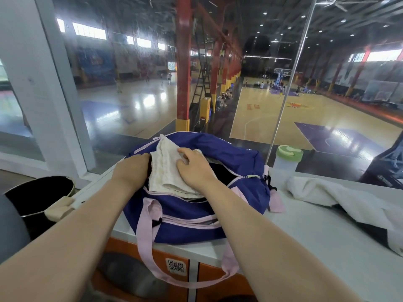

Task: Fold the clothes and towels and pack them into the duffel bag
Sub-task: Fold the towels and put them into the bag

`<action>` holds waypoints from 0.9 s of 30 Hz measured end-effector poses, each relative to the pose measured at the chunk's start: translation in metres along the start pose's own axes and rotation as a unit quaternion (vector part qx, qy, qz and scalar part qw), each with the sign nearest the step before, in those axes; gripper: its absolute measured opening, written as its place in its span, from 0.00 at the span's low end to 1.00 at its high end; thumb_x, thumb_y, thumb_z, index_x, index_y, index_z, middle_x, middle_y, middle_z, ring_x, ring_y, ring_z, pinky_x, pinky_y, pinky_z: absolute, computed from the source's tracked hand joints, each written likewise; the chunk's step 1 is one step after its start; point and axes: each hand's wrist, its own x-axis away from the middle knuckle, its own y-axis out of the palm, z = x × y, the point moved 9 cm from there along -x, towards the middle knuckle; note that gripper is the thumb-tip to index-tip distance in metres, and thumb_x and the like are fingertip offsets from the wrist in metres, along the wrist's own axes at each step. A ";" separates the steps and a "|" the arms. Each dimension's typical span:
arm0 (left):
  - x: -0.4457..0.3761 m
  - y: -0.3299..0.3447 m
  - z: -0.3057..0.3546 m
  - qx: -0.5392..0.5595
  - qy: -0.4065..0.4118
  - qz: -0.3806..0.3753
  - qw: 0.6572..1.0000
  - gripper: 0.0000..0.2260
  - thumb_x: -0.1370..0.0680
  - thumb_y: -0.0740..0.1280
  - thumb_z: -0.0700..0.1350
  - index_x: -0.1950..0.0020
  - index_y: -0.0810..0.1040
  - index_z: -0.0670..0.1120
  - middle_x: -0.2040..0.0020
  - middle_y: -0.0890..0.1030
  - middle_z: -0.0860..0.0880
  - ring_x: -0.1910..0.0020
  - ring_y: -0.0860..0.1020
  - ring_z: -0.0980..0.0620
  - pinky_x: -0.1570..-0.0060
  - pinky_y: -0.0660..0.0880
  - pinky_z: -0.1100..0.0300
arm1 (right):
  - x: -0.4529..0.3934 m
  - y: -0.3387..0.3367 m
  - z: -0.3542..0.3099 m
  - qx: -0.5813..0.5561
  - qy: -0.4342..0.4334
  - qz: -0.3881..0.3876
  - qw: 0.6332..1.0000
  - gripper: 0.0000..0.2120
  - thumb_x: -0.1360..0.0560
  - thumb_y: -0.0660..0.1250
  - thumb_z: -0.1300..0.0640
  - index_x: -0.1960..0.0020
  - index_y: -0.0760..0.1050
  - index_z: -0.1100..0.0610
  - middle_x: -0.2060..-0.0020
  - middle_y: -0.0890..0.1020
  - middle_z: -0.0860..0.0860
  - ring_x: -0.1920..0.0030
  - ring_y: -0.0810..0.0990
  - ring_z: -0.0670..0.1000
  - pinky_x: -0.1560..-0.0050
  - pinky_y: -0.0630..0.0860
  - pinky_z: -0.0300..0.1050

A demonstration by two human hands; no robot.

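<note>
A purple duffel bag with pink straps lies unzipped on a white countertop. A folded cream towel rests in the bag's mouth, partly inside. My left hand grips the towel's left edge, with its fingertips hidden inside the bag. My right hand presses on top of the towel, fingers curled over its upper edge. A crumpled white towel lies unfolded on the counter to the right of the bag, over a dark garment.
A clear bottle with a green lid stands behind the bag at the right, against a large window. A black bin stands left of the counter. The counter's front edge carries orange locker doors.
</note>
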 end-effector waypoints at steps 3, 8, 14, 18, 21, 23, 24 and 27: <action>0.000 0.002 -0.018 0.091 -0.069 -0.002 0.993 0.02 0.25 0.60 0.45 0.55 0.72 0.50 0.51 0.81 0.45 0.52 0.78 0.42 0.54 0.73 0.53 | 0.002 -0.001 -0.001 -0.007 -0.004 0.004 1.000 0.19 0.20 0.59 0.54 0.30 0.69 0.53 0.36 0.73 0.53 0.37 0.72 0.51 0.34 0.66 0.45; 0.004 -0.007 -0.019 0.182 -0.096 0.050 0.977 0.07 0.24 0.64 0.49 0.56 0.68 0.47 0.59 0.77 0.47 0.58 0.75 0.42 0.59 0.70 0.54 | 0.008 -0.005 0.000 -0.046 -0.008 0.031 0.998 0.10 0.23 0.63 0.54 0.43 0.72 0.55 0.49 0.74 0.47 0.51 0.73 0.47 0.48 0.67 0.41; -0.006 -0.040 -0.022 0.335 -0.116 0.171 0.919 0.09 0.21 0.60 0.51 0.52 0.74 0.47 0.54 0.79 0.48 0.53 0.76 0.46 0.56 0.69 0.55 | 0.020 0.015 -0.027 0.011 -0.117 -0.004 0.993 0.25 0.20 0.61 0.47 0.26 0.64 0.55 0.28 0.69 0.53 0.29 0.66 0.52 0.29 0.59 0.41; -0.008 -0.076 0.015 0.335 -0.044 0.228 0.913 0.11 0.19 0.57 0.50 0.53 0.76 0.47 0.55 0.79 0.49 0.55 0.76 0.49 0.54 0.71 0.53 | -0.001 0.042 -0.031 0.176 -0.096 -0.035 0.979 0.31 0.19 0.53 0.42 0.21 0.50 0.53 0.22 0.55 0.60 0.23 0.53 0.58 0.24 0.49 0.54; -0.005 -0.084 0.034 0.319 -0.017 0.242 0.916 0.14 0.17 0.55 0.49 0.53 0.76 0.45 0.56 0.79 0.49 0.55 0.74 0.50 0.54 0.69 0.55 | -0.020 0.059 -0.036 0.280 -0.050 -0.051 0.957 0.38 0.22 0.58 0.44 0.21 0.43 0.57 0.22 0.48 0.60 0.22 0.46 0.59 0.24 0.44 0.60; -0.003 -0.083 0.032 0.307 -0.011 0.250 0.918 0.14 0.17 0.55 0.49 0.52 0.77 0.46 0.56 0.78 0.50 0.55 0.74 0.51 0.55 0.67 0.57 | -0.028 0.069 -0.029 0.304 0.002 -0.058 0.951 0.40 0.22 0.58 0.43 0.21 0.40 0.57 0.22 0.46 0.61 0.22 0.44 0.61 0.24 0.42 0.62; -0.001 -0.083 0.027 0.303 -0.015 0.255 0.918 0.14 0.17 0.55 0.49 0.53 0.78 0.46 0.56 0.78 0.51 0.55 0.73 0.51 0.55 0.67 0.57 | -0.031 0.075 -0.023 0.299 0.031 -0.060 0.952 0.39 0.21 0.56 0.42 0.20 0.41 0.56 0.22 0.46 0.62 0.22 0.43 0.61 0.25 0.40 0.62; 0.003 -0.081 0.012 0.313 -0.033 0.259 0.913 0.15 0.17 0.55 0.49 0.52 0.79 0.45 0.53 0.80 0.49 0.54 0.74 0.51 0.55 0.66 0.57 | -0.043 0.085 -0.013 0.262 0.098 -0.088 0.956 0.35 0.20 0.50 0.40 0.20 0.42 0.55 0.22 0.46 0.61 0.22 0.44 0.61 0.26 0.38 0.61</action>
